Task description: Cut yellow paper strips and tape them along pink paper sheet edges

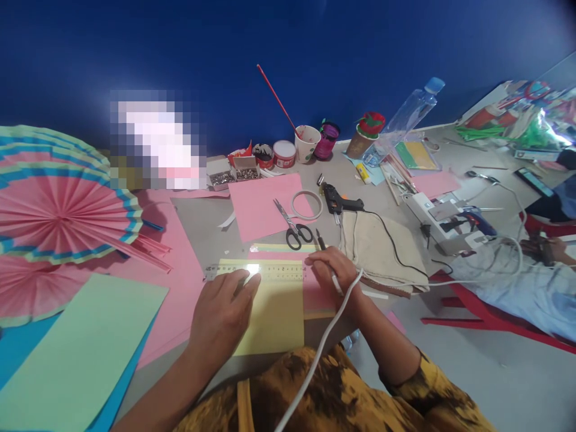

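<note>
our left hand [225, 309], fingers loosely spread, rests on clear flat plastic ruler [279, 272] laid across smooth yellow paper sheet [274, 327]; our right hand [333, 270] grips slim black-and-white pen [320, 240] near ruler's end.

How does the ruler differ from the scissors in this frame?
The ruler is see-through and straight, with printed markings; the scissors have grey blades and black looped handles. The left hand rests on the ruler, while no hand touches the scissors. The ruler lies across the yellow sheet, whereas the scissors lie aslant, blades over the pink sheet. Both lie flat.
</note>
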The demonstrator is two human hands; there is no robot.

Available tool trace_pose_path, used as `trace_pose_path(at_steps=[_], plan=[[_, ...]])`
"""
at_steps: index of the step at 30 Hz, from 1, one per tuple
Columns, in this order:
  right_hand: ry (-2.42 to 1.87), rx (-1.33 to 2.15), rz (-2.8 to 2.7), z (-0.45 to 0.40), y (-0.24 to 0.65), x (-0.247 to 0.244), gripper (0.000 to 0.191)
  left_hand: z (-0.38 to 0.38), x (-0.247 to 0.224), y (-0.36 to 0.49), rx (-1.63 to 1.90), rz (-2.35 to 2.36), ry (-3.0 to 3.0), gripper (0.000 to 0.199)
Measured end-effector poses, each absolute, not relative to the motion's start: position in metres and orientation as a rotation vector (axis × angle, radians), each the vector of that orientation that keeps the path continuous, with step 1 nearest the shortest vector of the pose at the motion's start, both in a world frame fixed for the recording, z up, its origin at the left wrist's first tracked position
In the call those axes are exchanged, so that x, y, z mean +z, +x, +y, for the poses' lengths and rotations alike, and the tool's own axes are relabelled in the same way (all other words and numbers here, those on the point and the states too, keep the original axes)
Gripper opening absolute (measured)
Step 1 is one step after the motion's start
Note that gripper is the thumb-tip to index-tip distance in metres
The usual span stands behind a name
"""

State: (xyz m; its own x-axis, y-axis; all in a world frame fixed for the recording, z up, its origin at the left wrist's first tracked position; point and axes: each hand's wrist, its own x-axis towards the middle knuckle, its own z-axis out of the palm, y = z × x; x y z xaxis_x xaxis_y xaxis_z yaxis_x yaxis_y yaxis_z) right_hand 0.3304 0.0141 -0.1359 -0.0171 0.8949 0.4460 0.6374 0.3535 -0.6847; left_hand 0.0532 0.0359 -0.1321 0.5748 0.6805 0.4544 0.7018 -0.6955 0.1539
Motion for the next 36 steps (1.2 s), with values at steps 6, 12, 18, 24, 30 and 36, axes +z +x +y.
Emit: trace_pose_path(at_steps=[6,12,18,24,30,36], plan=[[-1.451,0.614,-1.457,0.014,0.332,-0.119,0.035,0.035,-0.134,0.053,-0.773,-1.218,-2.757,0.031],[-1.384,0.739,-1.504,0.039,0.313,-0.093,0.025,0.031,-0.135,0.055,-0.743,-1.211,-2.694,0.028],[-1.273,1.276,-1.224,0.071,0.263,-0.1,0.02,0.028,-0.134,0.057,-0.687,-1.245,-2.706,0.026],[-1.177,1.375,-1.367,0.091,0.226,-0.115,0.017,0.027,-0.133,0.059,-0.64,-1.269,-2.699,0.024],[-1.2,1.282,-1.543,0.098,0.217,-0.115,0.016,0.027,-0.132,0.061,-0.625,-1.289,-2.699,0.028],[-1.204,1.275,-1.589,0.099,0.216,-0.116,0.014,0.028,-0.132,0.06,-0.586,-1.291,-2.704,0.029]])
